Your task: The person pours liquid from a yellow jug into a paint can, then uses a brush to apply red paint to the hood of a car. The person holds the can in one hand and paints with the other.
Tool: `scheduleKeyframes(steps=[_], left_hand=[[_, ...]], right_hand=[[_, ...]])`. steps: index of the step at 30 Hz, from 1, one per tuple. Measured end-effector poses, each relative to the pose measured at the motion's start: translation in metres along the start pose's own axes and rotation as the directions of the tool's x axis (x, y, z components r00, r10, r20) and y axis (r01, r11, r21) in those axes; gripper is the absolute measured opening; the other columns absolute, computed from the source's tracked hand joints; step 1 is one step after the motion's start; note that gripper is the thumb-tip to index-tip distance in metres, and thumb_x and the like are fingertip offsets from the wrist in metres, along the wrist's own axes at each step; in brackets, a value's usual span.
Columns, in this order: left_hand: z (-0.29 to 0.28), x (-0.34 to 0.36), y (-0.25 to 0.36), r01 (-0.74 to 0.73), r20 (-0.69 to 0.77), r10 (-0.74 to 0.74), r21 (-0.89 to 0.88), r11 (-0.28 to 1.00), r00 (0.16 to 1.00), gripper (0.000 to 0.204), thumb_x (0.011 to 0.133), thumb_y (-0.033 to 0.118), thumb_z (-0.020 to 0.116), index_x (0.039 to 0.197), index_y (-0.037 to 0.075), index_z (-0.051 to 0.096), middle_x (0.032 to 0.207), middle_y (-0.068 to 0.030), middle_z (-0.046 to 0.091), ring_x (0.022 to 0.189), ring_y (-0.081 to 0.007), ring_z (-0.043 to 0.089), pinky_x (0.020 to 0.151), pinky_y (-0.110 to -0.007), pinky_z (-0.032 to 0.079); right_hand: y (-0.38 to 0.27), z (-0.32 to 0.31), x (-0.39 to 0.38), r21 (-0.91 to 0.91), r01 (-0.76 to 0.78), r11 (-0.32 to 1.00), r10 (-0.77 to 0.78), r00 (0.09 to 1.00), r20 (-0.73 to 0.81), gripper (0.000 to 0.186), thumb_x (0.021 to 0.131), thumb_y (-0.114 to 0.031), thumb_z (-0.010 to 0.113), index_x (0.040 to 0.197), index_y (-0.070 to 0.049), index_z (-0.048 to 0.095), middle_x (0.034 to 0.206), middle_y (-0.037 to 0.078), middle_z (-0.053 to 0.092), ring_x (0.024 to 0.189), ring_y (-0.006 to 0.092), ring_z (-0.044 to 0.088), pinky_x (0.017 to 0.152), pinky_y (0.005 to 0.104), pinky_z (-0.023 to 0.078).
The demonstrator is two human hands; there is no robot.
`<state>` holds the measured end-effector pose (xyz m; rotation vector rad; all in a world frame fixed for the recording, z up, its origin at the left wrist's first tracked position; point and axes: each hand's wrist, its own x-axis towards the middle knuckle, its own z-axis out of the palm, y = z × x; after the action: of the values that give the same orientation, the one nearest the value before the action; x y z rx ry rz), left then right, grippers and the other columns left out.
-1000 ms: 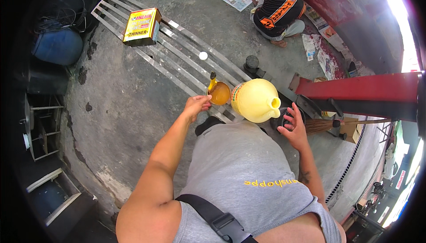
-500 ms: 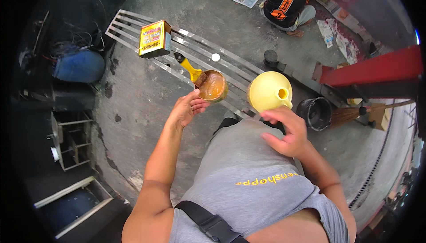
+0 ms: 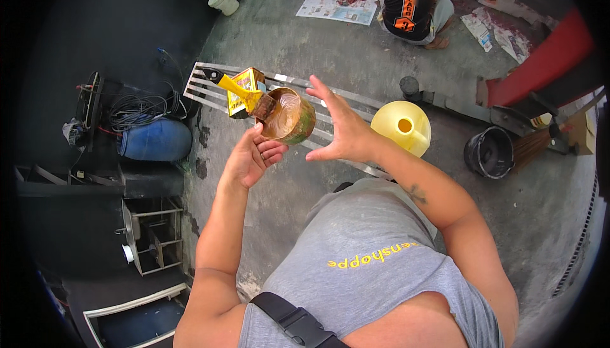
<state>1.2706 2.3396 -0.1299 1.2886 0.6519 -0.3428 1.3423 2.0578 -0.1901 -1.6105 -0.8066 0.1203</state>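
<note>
My left hand (image 3: pixel 251 157) holds a stained round can (image 3: pixel 295 129) from below, its thumb at the rim. A brush (image 3: pixel 238 90) with a black-tipped yellow handle leans in the can, its brown bristles over amber liquid. My right hand (image 3: pixel 337 122) is open, fingers spread, just right of the can and holding nothing. Partly hidden behind them, a yellow rectangular tin (image 3: pixel 255 75) stands on a slatted metal bench (image 3: pixel 203 84). A pale yellow plastic jug (image 3: pixel 387 132), uncapped, sits at the bench's right end.
A black bucket (image 3: pixel 489 157), broom (image 3: pixel 534 148) and red steel beam (image 3: pixel 549 46) are at right. A blue drum (image 3: pixel 155 141), cables and a metal rack (image 3: pixel 152 233) are at left. A co-worker (image 3: pixel 410 5) crouches at the back beside paint-spattered newspapers (image 3: pixel 333 8) and a white pail (image 3: pixel 223 1).
My left hand has raised the can and brush up and to the left. My right hand has swung from beside the jug up to the can's right side. The view has shifted.
</note>
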Motion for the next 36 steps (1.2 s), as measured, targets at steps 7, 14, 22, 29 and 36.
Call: scheduleKeyframes(steps=[7,14,22,29,36], left_hand=[[0.019,-0.011,-0.001,-0.04,0.107,0.04,0.006,0.999,0.993,0.057,0.101,0.047,0.072,0.131,0.0,0.064,0.11,-0.0178,0.078,0.1,-0.0266,0.079,0.088,-0.039,0.063],[0.029,-0.011,-0.008,-0.05,0.241,0.035,0.057,0.997,0.97,0.057,0.103,0.045,0.071,0.129,-0.004,0.065,0.11,-0.0188,0.078,0.096,-0.0246,0.079,0.085,-0.035,0.063],[0.034,-0.014,-0.01,-0.101,0.296,0.059,0.127,0.987,0.953,0.065,0.103,0.056,0.07,0.136,0.0,0.064,0.117,-0.0152,0.078,0.105,-0.0234,0.077,0.091,-0.036,0.062],[0.045,-0.021,-0.032,-0.696,0.413,0.575,0.252,0.673,0.706,0.135,0.063,0.054,0.103,0.168,0.004,0.033,0.162,-0.0169,0.05,0.153,-0.0299,0.046,0.125,-0.048,0.038],[0.057,-0.014,-0.027,-0.737,0.459,0.589,0.274,0.618,0.665,0.131,0.06,0.031,0.108,0.164,0.001,0.034,0.16,-0.0151,0.049,0.151,-0.0294,0.047,0.127,-0.046,0.036]], right_hand=[[-0.015,-0.009,0.015,0.073,0.013,0.997,-0.019,0.997,0.079,0.154,0.064,-0.029,0.105,0.175,-0.018,-0.001,0.168,0.023,0.039,0.156,0.0405,0.039,0.128,0.0508,0.033],[-0.023,-0.02,0.003,0.09,-0.089,0.992,0.078,0.99,0.115,0.154,0.065,-0.019,0.103,0.175,-0.021,-0.005,0.163,0.022,0.046,0.15,0.0372,0.049,0.126,0.0488,0.037],[-0.033,-0.022,-0.007,0.119,-0.063,0.991,0.063,0.998,0.001,0.152,0.062,-0.02,0.104,0.174,-0.016,0.001,0.156,0.018,0.053,0.147,0.0336,0.052,0.126,0.049,0.036],[-0.046,-0.031,-0.007,0.156,-0.074,0.985,0.074,0.997,0.002,0.151,0.061,-0.02,0.104,0.174,-0.015,0.004,0.155,0.016,0.054,0.143,0.0281,0.054,0.124,0.0458,0.038],[-0.051,-0.029,-0.004,0.182,-0.159,0.97,0.143,0.985,0.095,0.149,0.059,-0.024,0.107,0.173,-0.016,0.011,0.156,0.02,0.053,0.15,0.0352,0.049,0.126,0.0496,0.036]])
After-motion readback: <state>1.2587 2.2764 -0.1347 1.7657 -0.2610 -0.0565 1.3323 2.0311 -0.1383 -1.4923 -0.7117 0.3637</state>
